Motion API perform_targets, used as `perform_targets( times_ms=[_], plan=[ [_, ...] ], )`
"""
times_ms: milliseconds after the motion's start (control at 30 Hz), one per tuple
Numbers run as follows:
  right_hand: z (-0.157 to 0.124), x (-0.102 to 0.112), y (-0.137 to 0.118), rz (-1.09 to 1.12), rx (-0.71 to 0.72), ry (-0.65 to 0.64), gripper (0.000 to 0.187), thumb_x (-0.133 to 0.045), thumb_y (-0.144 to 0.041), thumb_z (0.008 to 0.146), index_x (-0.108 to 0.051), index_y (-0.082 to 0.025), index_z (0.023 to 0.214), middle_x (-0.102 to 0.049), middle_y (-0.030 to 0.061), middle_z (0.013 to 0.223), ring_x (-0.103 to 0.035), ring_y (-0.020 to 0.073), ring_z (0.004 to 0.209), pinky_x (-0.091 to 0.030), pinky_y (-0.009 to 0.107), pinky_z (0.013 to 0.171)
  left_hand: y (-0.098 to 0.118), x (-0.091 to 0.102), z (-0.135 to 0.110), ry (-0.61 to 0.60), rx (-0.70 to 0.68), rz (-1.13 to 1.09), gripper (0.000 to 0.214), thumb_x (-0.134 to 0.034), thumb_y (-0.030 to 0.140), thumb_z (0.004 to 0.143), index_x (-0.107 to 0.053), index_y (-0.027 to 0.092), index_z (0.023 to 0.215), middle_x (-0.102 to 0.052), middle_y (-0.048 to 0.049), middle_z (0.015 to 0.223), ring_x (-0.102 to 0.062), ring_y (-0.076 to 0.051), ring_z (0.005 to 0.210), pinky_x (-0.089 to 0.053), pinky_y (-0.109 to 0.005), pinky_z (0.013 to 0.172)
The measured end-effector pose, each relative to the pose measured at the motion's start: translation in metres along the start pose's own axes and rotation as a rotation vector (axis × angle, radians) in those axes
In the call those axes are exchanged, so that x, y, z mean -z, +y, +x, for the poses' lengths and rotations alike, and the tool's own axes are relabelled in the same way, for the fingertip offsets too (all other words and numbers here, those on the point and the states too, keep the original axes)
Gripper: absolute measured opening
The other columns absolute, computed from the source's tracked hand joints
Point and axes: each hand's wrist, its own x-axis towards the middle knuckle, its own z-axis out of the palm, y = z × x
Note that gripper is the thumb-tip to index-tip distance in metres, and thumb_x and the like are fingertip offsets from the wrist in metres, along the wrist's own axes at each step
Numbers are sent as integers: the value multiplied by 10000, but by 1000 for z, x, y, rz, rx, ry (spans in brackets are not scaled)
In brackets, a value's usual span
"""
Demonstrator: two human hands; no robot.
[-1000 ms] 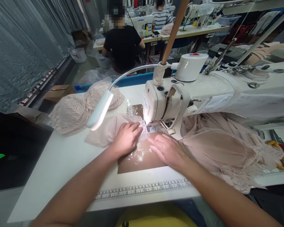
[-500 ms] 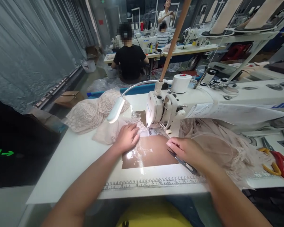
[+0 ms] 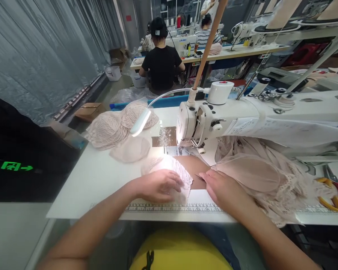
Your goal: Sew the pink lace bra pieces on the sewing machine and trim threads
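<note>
In front of the sewing machine [image 3: 186, 123], the left hand [image 3: 160, 186] rests over lace [image 3: 183, 168], apparently to steady it, any pinch impossible to tell, while the right hand [image 3: 224, 187] is clamped on a blade [image 3: 199, 176], seemingly for ready use.

Sewing workshop, with machines [image 3: 239, 110] and thread cones [image 3: 284, 13].

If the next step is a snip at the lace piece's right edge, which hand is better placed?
Probably the right hand: a dark pointed blade sticks out of it, close to that edge. The left hand lies on the lace piece, so it seems better suited to steadying it.
</note>
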Motion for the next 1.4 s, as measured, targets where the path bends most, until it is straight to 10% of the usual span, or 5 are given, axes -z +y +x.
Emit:
perform_targets(
  times_ms=[233, 500, 733, 1400],
  plan=[
    [0, 2, 8, 176, -34, 109, 321, -361, -215, 937, -669, -145, 995, -697, 106, 931, -642, 228, 846, -507, 344, 715, -49, 16, -3, 483, 451, -63, 570, -672, 397, 764, -539, 185, 1276, -528, -128, 1328, -495, -276, 1226, -424, -422, 1019],
    [-1, 13, 6, 513, -106, 151, 390, -348, -329, 964, -559, -176, 1254, -706, 94, 1049, -662, 214, 960, -523, 326, 801, -69, 8, 3, 447, 530, -582, 363, -704, 359, 720, -656, 133, 1001, -663, -72, 921, -634, -206, 819, -499, -293, 690],
    [38, 27, -12, 713, -85, -22, 425, -372, -408, 955, -597, -212, 1259, -614, 67, 1272, -549, 270, 1190, -445, 438, 986, -52, 6, -1, 382, 467, -834, 370, -702, 399, 756, -696, 128, 1008, -679, -116, 998, -636, -221, 878, -492, -326, 763],
    [66, 17, -26, 988, -45, -115, 207, -579, -310, 844, -670, -223, 1009, -665, 13, 871, -580, 162, 755, -452, 284, 680, -48, -2, 2, 224, 360, -822, 380, -698, 448, 748, -737, 105, 907, -608, -36, 690, -516, -131, 638, -388, -245, 569]
  ],
)
